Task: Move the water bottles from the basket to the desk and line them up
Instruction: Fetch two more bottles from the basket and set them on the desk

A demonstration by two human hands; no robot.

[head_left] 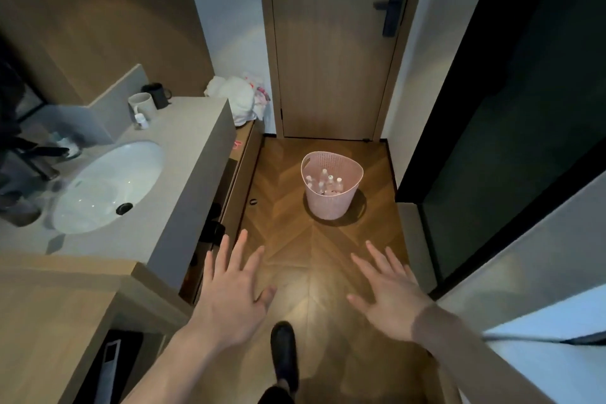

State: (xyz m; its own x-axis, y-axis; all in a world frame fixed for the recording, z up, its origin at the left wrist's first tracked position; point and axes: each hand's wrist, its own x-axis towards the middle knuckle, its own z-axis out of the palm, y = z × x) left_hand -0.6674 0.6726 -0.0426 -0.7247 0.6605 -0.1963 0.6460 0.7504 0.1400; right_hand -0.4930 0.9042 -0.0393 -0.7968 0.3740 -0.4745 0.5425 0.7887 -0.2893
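Note:
A pink perforated basket [331,203] stands on the wooden floor in front of the door. Inside it stand several clear water bottles [328,183] with white caps. My left hand [234,292] and my right hand [390,292] are stretched out in front of me with the fingers spread, both empty. They hover well short of the basket, above the floor. A wooden desk top [49,311] shows at the lower left.
A grey vanity counter [193,154] with a white sink [108,184] runs along the left, with two mugs [149,102] at its back. White bags [242,98] sit beyond it. A dark glass partition [508,141] bounds the right. My black shoe [283,351] is on the floor.

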